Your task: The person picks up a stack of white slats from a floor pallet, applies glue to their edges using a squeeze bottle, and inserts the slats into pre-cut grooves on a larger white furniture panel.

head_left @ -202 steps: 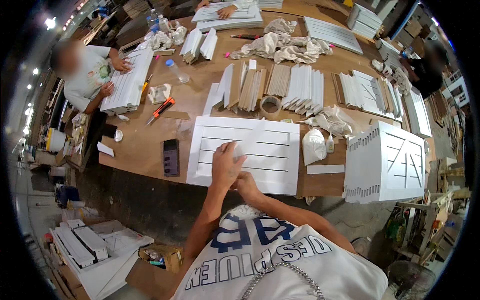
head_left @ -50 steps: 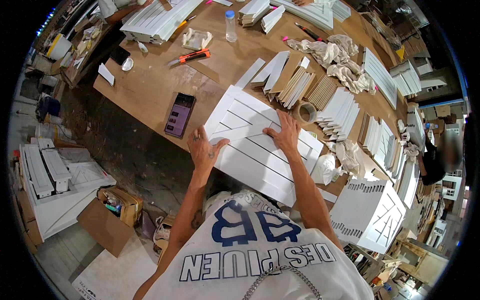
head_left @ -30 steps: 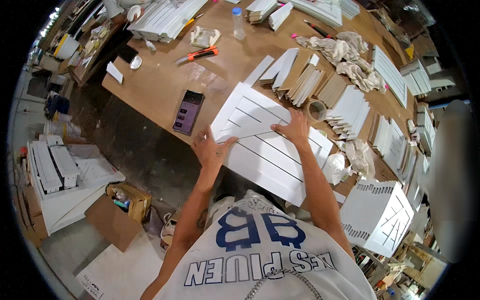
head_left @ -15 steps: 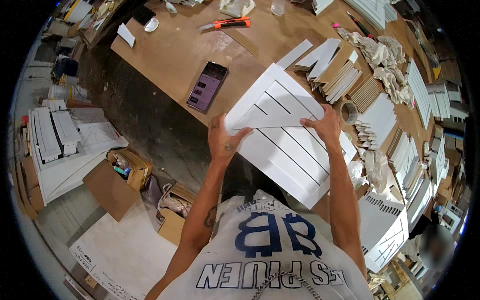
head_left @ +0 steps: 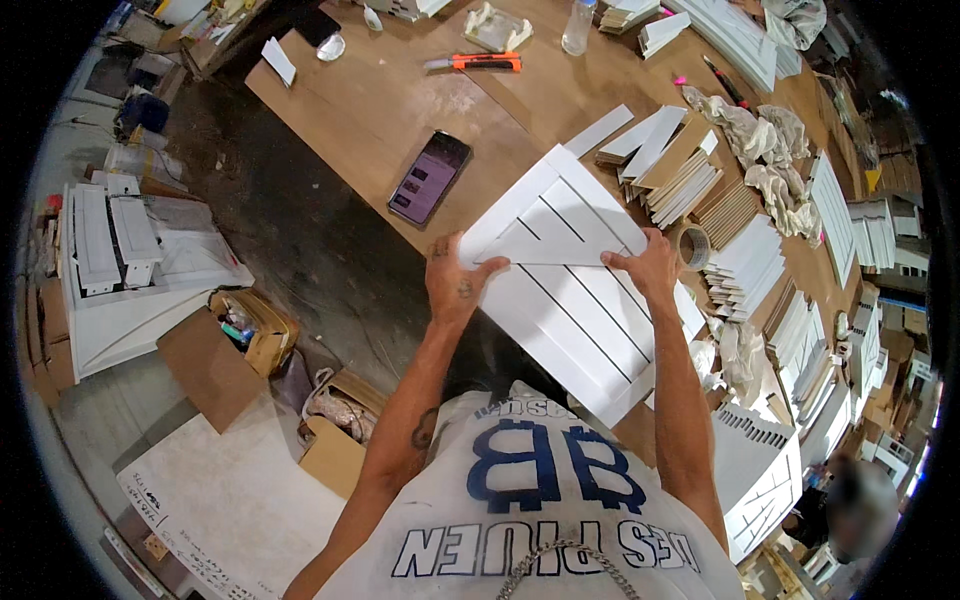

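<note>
A white panel [head_left: 560, 252] with slanting dark grooves and a raised crosswise bar is held in front of me, overhanging the table's near edge. My left hand [head_left: 457, 285] is closed on its left edge, with the thumb on the face near the bar. On the opposite edge my right hand [head_left: 650, 266] grips the panel the same way, thumb on top. The fingers of both hands are mostly hidden beneath it. Just beyond my left hand a phone [head_left: 430, 178] with a lit screen lies on the brown table [head_left: 375, 110].
An orange utility knife [head_left: 475, 62] lies farther back. Right of the panel are stacked white strips [head_left: 745, 265], a tape roll [head_left: 691, 245] and crumpled cloth [head_left: 770, 140]. An open cardboard box [head_left: 265, 330] and white panels [head_left: 110, 240] stand at left. Another person [head_left: 860, 505] is at far right.
My view has shifted slightly, so the table and its things sit a little lower in the picture. Both hands keep their hold on the panel.
</note>
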A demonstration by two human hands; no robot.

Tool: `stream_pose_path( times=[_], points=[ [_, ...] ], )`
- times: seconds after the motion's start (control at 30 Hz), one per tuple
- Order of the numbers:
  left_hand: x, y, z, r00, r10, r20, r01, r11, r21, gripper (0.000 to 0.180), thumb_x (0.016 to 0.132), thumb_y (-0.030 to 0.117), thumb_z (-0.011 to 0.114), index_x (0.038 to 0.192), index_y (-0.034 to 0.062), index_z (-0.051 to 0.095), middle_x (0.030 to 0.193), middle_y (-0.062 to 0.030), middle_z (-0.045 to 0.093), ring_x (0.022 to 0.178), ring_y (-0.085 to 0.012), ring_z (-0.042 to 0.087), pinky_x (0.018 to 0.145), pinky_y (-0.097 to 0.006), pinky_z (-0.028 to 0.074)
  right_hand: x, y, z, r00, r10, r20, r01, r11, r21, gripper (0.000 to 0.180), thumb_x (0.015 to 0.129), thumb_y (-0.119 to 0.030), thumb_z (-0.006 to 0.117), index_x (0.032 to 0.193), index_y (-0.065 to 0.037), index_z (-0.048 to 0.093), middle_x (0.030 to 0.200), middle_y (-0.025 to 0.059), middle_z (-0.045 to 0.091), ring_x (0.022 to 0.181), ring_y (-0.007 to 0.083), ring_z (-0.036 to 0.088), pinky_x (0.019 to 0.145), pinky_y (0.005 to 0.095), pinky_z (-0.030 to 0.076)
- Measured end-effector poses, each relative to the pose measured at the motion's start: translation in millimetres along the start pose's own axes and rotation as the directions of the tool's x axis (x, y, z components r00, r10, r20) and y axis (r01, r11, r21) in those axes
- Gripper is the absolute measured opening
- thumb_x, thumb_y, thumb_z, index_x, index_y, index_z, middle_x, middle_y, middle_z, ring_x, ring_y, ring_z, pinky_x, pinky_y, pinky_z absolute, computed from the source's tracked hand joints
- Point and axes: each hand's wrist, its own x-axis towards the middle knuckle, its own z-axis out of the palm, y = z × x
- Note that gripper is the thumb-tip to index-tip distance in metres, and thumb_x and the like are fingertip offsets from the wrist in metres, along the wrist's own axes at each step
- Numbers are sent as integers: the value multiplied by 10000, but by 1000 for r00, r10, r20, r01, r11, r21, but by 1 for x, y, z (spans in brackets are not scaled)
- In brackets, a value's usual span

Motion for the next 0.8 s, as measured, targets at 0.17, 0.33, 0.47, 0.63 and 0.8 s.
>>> stream_pose_path(
  times=[0.17,0.33,0.47,0.63,0.8],
  points=[
    [5,-5,2,997,80,23,-82,991,106,724,665,515,809,1099,-20,586,982,-178,641,933,-350,600,815,-413,476,8,19,9,999,-45,-24,47,997,63,890,496,-515,874,1182,-23,594,1113,200,635,1098,346,576,929,444,447],
    [3,33,3,889,455,58,-431,784,448,766,759,462,755,1272,-36,482,1254,-234,525,1183,-412,468,958,-541,371,-3,13,9,993,-12,-120,15,1000,20,942,567,-544,822,1279,-20,497,1230,190,565,1176,371,506,1009,489,374],
    [0,78,34,764,571,299,-642,715,275,676,787,346,743,1290,-25,484,1304,-205,487,1205,-400,441,1013,-528,312,-47,23,44,830,-120,-544,238,959,152,731,785,-439,720,1309,-5,455,1274,201,519,1204,350,459,1062,525,289],
    [-6,57,49,637,623,454,-759,612,224,479,833,225,700,1208,-41,566,1269,-192,532,1157,-394,487,984,-487,370,-152,80,27,809,150,-568,189,849,493,423,868,-234,653,1211,-14,539,1173,167,582,1114,350,526,965,472,390],
    [-17,83,53,667,520,533,-695,693,193,315,886,87,590,1190,4,586,1160,-190,554,1073,-385,507,956,-494,380,-207,184,13,600,655,-460,4,573,820,275,907,-131,581,1151,-3,574,1102,195,604,974,404,585,866,468,466]
  ],
)
